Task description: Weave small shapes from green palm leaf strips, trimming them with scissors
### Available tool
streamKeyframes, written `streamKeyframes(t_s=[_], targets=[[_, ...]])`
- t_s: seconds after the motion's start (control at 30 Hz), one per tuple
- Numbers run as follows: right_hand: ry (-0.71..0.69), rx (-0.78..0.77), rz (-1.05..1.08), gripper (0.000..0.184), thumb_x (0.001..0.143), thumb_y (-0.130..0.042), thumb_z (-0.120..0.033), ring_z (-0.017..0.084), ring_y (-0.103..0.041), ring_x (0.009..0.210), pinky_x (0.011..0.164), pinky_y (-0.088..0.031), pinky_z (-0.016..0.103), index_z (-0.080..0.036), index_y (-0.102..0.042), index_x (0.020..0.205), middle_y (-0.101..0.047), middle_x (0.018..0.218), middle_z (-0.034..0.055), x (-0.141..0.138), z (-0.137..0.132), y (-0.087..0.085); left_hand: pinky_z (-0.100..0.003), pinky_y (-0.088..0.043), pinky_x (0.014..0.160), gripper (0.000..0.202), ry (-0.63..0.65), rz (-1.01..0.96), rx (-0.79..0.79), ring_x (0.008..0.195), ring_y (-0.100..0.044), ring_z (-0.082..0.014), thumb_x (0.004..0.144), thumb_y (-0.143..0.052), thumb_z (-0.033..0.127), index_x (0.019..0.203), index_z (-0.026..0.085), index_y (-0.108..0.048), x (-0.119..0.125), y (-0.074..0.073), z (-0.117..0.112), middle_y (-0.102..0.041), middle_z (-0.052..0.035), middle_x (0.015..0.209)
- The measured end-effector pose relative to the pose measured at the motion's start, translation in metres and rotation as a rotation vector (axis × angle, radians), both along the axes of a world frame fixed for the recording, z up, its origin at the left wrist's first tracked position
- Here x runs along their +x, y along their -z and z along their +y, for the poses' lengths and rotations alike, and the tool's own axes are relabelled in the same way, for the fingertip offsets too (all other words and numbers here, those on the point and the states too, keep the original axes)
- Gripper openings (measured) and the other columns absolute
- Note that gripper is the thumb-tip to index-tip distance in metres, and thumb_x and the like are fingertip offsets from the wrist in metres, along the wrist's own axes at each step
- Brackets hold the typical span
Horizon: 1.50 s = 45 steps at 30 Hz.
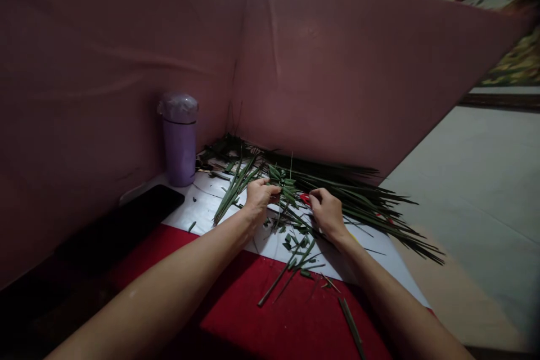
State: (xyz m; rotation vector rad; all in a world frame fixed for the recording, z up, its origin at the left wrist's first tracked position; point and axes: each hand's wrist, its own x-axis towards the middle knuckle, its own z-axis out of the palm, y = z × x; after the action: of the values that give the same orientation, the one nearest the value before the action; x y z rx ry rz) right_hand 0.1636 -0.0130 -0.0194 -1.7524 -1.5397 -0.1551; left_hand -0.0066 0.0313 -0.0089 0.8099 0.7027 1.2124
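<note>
My left hand (pixel 258 199) is closed, with thumb and fingers pinching a green leaf cluster (pixel 287 184) whose short pointed leaves fan out from a thin stem. To its right, my right hand (pixel 328 215) has its fingers curled in on a small red object (pixel 305 198); its kind is too small to make out. Long narrow green leaves (pixel 358 188) lie in a thick bundle behind and beyond my right hand. A smaller bunch of leaf strips (pixel 232 194) rests just left of my left hand. Cut leaf bits (pixel 295 242) are scattered below both hands.
A purple tumbler (pixel 180 149) stands at the left, near a dark phone-like slab (pixel 156 205). White sheeting (pixel 202 208) covers part of the red tabletop (pixel 236 304). Pink panels (pixel 329 79) rise behind and to the left. A dark strip (pixel 351 326) lies at the front.
</note>
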Motion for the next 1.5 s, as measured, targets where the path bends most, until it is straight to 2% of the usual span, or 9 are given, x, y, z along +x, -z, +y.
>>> streamKeyframes(t_s=[0.1,0.17,0.23,0.37,0.63,1.0,1.13,1.27,1.5], targets=[[-0.004,0.125,0.127,0.019,0.086,-0.042,-0.03,0.017,-0.061,0.062,0.055,-0.047,0.028,-0.015,-0.053,0.09,-0.064,0.073,0.0059,-0.012,-0.022,-0.011,-0.023,-0.042,0.049,0.025,0.022,0.021,-0.029,0.048,-0.052,-0.0096,0.049,-0.063,0.007,0.07,0.014,-0.052,0.004,0.003,-0.004,-0.057,0.0012,0.058],[-0.147,0.295,0.4,0.017,0.082,-0.052,-0.033,0.017,-0.061,0.06,0.048,-0.047,0.026,-0.017,-0.051,0.087,-0.062,0.071,0.0038,-0.025,-0.035,-0.019,-0.024,-0.042,0.05,0.023,0.064,0.013,-0.03,0.048,-0.052,-0.0099,0.049,-0.063,0.007,0.067,0.014,-0.051,0.006,0.004,-0.009,-0.057,0.0008,0.058],[-0.252,0.347,0.479,0.014,0.08,-0.057,-0.031,0.016,-0.06,0.059,0.048,-0.048,0.026,-0.018,-0.053,0.083,-0.062,0.069,0.0025,-0.037,-0.045,-0.025,-0.024,-0.043,0.052,0.022,0.109,-0.003,-0.021,0.05,-0.054,-0.0105,0.05,-0.064,0.007,0.065,0.014,-0.05,0.009,0.005,-0.015,-0.057,-0.0003,0.059],[-0.336,0.362,0.403,0.009,0.079,-0.059,-0.025,0.016,-0.061,0.064,0.056,-0.051,0.03,-0.019,-0.056,0.085,-0.062,0.079,0.004,-0.043,-0.057,-0.026,-0.027,-0.045,0.057,0.021,0.234,0.0,0.013,0.055,-0.057,-0.0123,0.051,-0.067,0.008,0.066,0.013,-0.053,0.013,0.004,-0.026,-0.059,-0.0033,0.064],[-0.371,0.396,0.323,0.005,0.079,-0.058,-0.015,0.016,-0.06,0.074,0.065,-0.05,0.031,-0.018,-0.058,0.084,-0.061,0.081,0.0039,-0.029,-0.065,-0.004,-0.027,-0.045,0.059,0.018,0.331,0.0,0.066,0.056,-0.056,-0.0109,0.054,-0.067,0.009,0.064,0.013,-0.052,0.016,-0.001,-0.041,-0.058,-0.0001,0.064],[-0.333,0.408,0.212,0.01,0.081,-0.056,-0.013,0.016,-0.059,0.076,0.067,-0.049,0.031,-0.02,-0.056,0.087,-0.061,0.083,0.0033,-0.03,-0.067,-0.002,-0.026,-0.044,0.058,0.018,0.355,0.012,0.045,0.056,-0.056,-0.0113,0.053,-0.067,0.009,0.062,0.014,-0.052,0.016,-0.004,-0.047,-0.058,-0.0007,0.062],[-0.334,0.426,0.085,0.011,0.081,-0.055,-0.011,0.016,-0.059,0.075,0.066,-0.049,0.03,-0.02,-0.054,0.088,-0.061,0.083,0.0035,-0.03,-0.069,-0.001,-0.024,-0.042,0.054,0.017,0.34,0.014,0.046,0.051,-0.053,-0.0093,0.053,-0.066,0.007,0.058,0.014,-0.051,0.017,-0.001,-0.047,-0.056,0.0009,0.056],[-0.35,0.433,-0.04,0.012,0.081,-0.053,-0.011,0.016,-0.059,0.078,0.067,-0.048,0.03,-0.02,-0.053,0.089,-0.061,0.087,0.0049,-0.031,-0.07,0.001,-0.024,-0.041,0.053,0.016,0.338,0.052,0.05,0.053,-0.055,-0.0107,0.053,-0.066,0.008,0.063,0.013,-0.054,0.018,0.005,-0.045,-0.059,-0.0016,0.06],[-0.324,0.395,0.046,0.011,0.082,-0.052,-0.012,0.015,-0.059,0.076,0.067,-0.048,0.029,-0.021,-0.053,0.087,-0.06,0.083,0.0031,-0.033,-0.071,0.003,-0.022,-0.039,0.052,0.016,0.338,0.077,0.101,0.051,-0.054,-0.0099,0.053,-0.066,0.008,0.064,0.013,-0.055,0.019,0.009,-0.045,-0.059,-0.0011,0.059]])
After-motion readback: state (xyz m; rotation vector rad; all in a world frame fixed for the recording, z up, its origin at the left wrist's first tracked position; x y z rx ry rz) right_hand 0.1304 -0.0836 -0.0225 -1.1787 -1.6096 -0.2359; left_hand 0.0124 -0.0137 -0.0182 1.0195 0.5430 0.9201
